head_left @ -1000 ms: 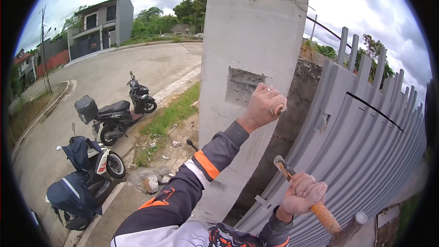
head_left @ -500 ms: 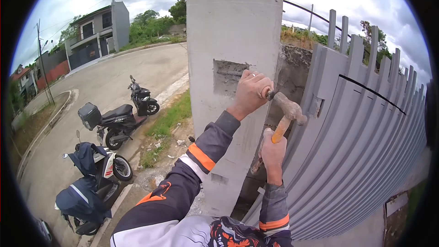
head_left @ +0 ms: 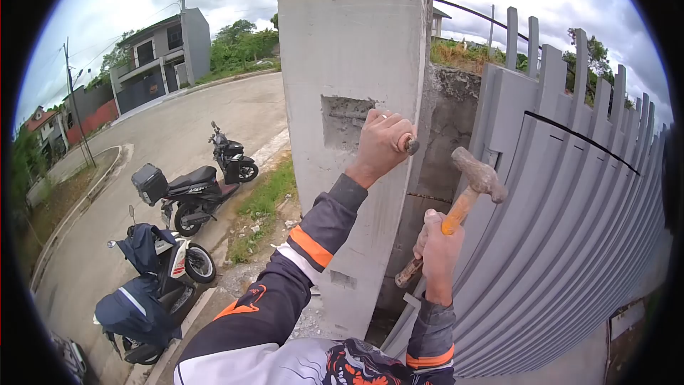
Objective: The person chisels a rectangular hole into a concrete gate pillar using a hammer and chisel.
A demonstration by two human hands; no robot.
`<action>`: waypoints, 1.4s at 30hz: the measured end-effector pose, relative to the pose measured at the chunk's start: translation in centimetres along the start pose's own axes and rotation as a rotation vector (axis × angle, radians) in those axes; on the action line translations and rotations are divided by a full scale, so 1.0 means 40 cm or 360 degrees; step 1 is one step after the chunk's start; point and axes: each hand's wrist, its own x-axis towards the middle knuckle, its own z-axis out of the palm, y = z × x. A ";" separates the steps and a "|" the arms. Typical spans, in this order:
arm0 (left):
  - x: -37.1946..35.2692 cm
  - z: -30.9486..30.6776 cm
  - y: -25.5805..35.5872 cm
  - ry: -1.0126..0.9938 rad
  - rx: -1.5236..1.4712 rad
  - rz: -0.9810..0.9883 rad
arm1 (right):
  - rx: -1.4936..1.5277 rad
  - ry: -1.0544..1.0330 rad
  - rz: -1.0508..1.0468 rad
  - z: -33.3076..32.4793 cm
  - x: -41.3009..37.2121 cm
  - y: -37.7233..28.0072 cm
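Note:
My left hand (head_left: 382, 144) is closed round a chisel (head_left: 409, 144), whose blunt end sticks out to the right of my fist. The fist covers the chisel's other end, at the right side of a rectangular recess (head_left: 343, 120) cut in the concrete pillar (head_left: 353, 43). Broken, rough concrete shows inside the recess. My right hand (head_left: 439, 246) grips the orange and brown handle of a hammer (head_left: 479, 175). The hammer's head is up and to the right of the chisel, apart from it.
Right of the pillar stands a grey slatted gate (head_left: 548, 192), with a rough wall (head_left: 449, 135) between them. A smaller recess (head_left: 343, 280) is lower on the pillar. Two motorcycles, one black (head_left: 196, 191) and one partly covered (head_left: 139, 303), are parked at the left by the road.
My right hand has drawn the hammer back to the right, away from the chisel's end. The view has shifted slightly; my left hand still holds the chisel at the recess.

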 end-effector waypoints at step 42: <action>0.010 0.002 -0.009 -0.0024 0.0022 -0.0038 | 0.0332 0.0066 -0.0336 -0.064 -0.052 -0.088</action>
